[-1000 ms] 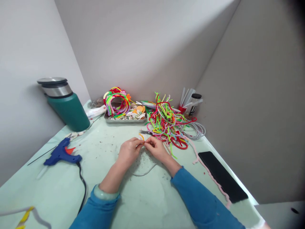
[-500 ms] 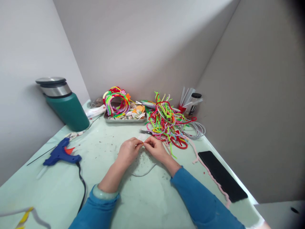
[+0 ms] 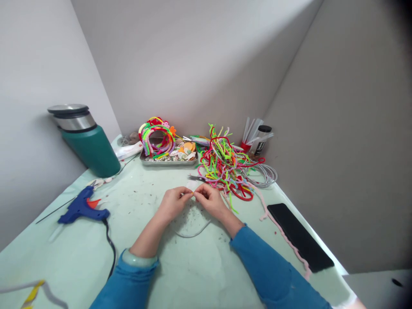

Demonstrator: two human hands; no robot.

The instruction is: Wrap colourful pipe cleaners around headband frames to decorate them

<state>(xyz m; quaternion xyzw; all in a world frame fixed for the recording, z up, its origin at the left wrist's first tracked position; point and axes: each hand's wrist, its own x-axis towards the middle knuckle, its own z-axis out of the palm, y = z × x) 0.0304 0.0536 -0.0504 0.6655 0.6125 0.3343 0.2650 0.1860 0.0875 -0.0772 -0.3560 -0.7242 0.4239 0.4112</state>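
My left hand (image 3: 174, 205) and my right hand (image 3: 210, 201) meet fingertip to fingertip above the middle of the table. Both are closed in a pinch. A tiny orange-yellow speck shows between the fingertips, too small to name. Below them a thin grey cord (image 3: 192, 236) curves across the tabletop, its ends passing out of sight near my hands. Just behind my fingers lie small dark scissors (image 3: 195, 177), partly covered by a heap of coloured pipe cleaners (image 3: 225, 161).
A metal tray (image 3: 169, 162) holds paper pieces and colourful fuzzy rings (image 3: 146, 139). On the left are a blue glue gun (image 3: 83, 207) with its cable and a green bottle (image 3: 93, 150). A black phone (image 3: 299, 236), pink pipe cleaner (image 3: 288, 238) and coiled grey wire (image 3: 268, 176) lie right.
My left wrist and forearm have shifted slightly left, with the fingers straighter. My right hand stays nearly where it was, and the fingertips remain together.
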